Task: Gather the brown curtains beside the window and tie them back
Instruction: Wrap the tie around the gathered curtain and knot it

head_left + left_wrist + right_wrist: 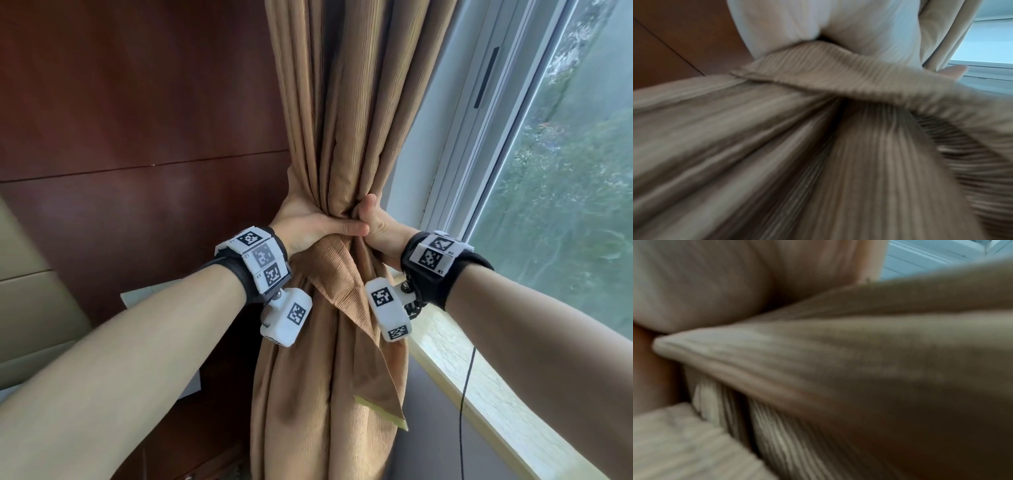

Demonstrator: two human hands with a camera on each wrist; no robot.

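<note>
The brown curtain [346, 113] hangs bunched between the wood wall and the window. My left hand [310, 222] wraps the bunch from the left, thumb across the front. From the right, my right hand [375, 222] grips the same waist, fingers curled into the folds. A matching brown tieback band [342, 274] hangs from under the hands, its end [380, 397] trailing down. Both wrist views are blurred and filled with ribbed curtain cloth [818, 162] [838, 369]; a fingertip [955, 71] shows past the band.
A dark wood panel wall [137, 137] stands to the left. The window [565, 205] and its white frame [455, 154] are to the right, with a pale sill [479, 387] below and a thin black cable [467, 387] hanging by it. A beige cushion [30, 291] lies at lower left.
</note>
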